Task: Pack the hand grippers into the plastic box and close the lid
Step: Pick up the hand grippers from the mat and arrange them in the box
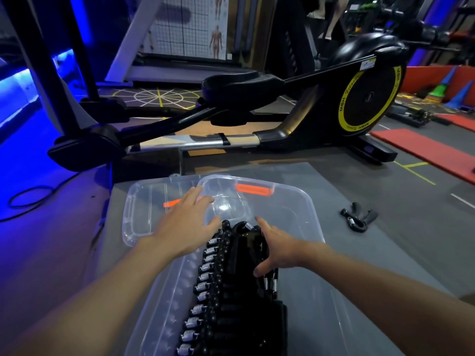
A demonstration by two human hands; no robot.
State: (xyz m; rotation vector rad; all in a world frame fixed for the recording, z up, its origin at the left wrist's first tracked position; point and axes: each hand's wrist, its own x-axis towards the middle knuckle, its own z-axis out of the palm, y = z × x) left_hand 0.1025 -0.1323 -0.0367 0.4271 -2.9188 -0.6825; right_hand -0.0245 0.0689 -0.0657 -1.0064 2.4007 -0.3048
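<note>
Packing stiff, springy hand grippers (213, 291) into plastic box (295, 201): right hand (276, 249) clasps one; left hand (183, 224) spread wide.

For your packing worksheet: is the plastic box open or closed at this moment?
Open. The lid lies flat on the mat beside the plastic box, and the packed hand grippers show uncovered inside.
</note>
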